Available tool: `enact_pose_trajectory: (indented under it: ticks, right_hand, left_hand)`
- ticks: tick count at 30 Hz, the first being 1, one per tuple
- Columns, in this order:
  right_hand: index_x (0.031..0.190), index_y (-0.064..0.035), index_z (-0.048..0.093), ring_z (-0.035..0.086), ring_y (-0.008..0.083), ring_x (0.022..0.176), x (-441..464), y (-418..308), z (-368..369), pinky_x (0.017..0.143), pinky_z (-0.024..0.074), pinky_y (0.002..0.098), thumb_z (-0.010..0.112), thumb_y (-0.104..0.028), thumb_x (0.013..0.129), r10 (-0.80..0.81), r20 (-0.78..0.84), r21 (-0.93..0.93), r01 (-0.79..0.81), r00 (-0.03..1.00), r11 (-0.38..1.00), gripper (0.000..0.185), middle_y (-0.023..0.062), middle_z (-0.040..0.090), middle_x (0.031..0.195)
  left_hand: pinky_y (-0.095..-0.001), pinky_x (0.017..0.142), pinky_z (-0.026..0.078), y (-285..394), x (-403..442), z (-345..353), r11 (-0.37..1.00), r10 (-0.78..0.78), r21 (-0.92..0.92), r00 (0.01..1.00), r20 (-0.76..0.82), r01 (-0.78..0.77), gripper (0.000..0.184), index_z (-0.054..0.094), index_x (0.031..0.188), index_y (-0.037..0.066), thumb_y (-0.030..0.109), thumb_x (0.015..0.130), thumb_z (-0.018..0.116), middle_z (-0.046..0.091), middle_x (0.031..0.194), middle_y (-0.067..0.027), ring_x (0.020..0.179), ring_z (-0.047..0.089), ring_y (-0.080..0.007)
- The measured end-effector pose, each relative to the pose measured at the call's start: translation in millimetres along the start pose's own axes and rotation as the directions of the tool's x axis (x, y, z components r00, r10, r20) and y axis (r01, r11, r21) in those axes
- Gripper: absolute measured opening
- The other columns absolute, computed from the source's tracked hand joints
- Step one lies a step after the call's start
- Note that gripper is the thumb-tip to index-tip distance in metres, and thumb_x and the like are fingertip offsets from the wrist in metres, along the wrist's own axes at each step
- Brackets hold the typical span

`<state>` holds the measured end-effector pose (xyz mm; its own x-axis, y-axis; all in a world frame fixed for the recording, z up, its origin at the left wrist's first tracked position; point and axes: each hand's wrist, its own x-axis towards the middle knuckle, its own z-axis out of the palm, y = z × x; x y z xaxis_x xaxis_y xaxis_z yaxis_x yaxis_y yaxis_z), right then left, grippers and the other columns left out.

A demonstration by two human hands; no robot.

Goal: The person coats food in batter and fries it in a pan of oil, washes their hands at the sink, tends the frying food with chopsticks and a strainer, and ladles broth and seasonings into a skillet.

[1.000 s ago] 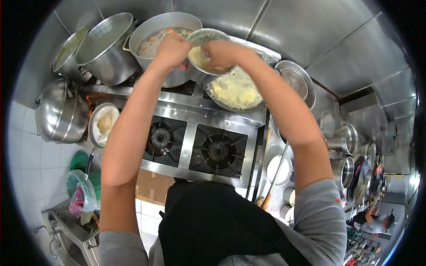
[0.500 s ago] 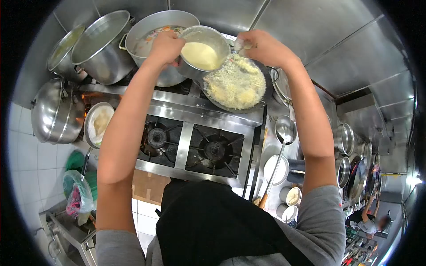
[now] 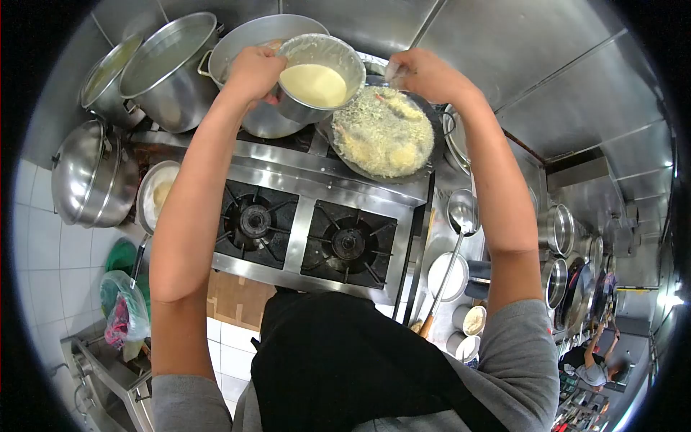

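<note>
My left hand (image 3: 255,74) is closed on the side of a steel bowl (image 3: 348,61). The bowl is tilted towards me and holds smooth, pale yellow batter (image 3: 314,85). To its right, a dark wok (image 3: 437,137) is filled with pale, bubbling crumbs of frying batter (image 3: 381,133), with longer battered pieces among them. My right hand (image 3: 425,74) hovers over the far right rim of the wok, fingers pinched together. Something whitish shows at its fingertips, too unclear to name.
Large stockpots (image 3: 169,79) stand along the back left, beside a wide pot (image 3: 237,39) behind the bowl. Nearer me are two gas burners (image 3: 349,245). A long-handled ladle (image 3: 461,209) lies on the right counter near small containers (image 3: 471,319). Another person (image 3: 594,363) works far right.
My left hand and the bowl have shifted slightly left and are tilted a little differently. My right hand stays over the wok's far right edge, almost unmoved.
</note>
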<state>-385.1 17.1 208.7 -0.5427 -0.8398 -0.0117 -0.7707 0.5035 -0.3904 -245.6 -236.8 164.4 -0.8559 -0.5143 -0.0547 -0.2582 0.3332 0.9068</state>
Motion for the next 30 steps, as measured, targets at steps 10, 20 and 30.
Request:
enact_pose_trajectory:
  ticks: [10,20,30]
  right_hand:
    - [0.087,0.0035,0.062,0.063,0.0198,0.074,-4.5,-3.7,-1.6,0.069,0.0489,0.0316,0.061,-0.002,0.074,-0.048,-0.029,-0.028,0.047,0.998,0.998,0.015,0.0126,0.067,0.078]
    - [0.095,-0.0024,0.065,0.064,0.028,0.081,1.0,-8.4,-7.0,0.073,0.05,0.0372,0.066,-0.015,0.074,-0.09,-0.083,0.006,0.091,0.992,0.996,0.024,0.0153,0.068,0.087]
    - [0.109,-0.0049,0.06,0.062,0.0327,0.094,60.2,-39.0,75.0,0.084,0.0478,0.0399,0.064,-0.017,0.078,0.069,0.335,-0.344,0.054,0.94,0.937,0.034,0.0181,0.065,0.101]
  left_hand:
    - [-0.0359,0.047,0.056,4.0,-2.0,1.3,0.999,0.027,-0.025,1.0,-0.007,-0.028,0.019,0.061,0.086,-0.002,0.017,0.083,0.057,0.057,0.079,-0.0079,0.065,0.057,-0.018]
    - [-0.0329,0.04,0.049,9.1,-8.6,9.1,0.995,0.076,-0.067,0.995,-0.062,-0.08,0.022,0.065,0.082,-0.007,0.014,0.077,0.059,0.06,0.067,-0.0108,0.052,0.058,-0.02]
    - [-0.0357,0.049,0.057,25.7,-3.9,36.0,0.999,0.05,0.001,0.996,0.073,-0.05,0.021,0.063,0.084,-0.003,0.018,0.082,0.058,0.056,0.072,-0.0062,0.063,0.058,-0.0174]
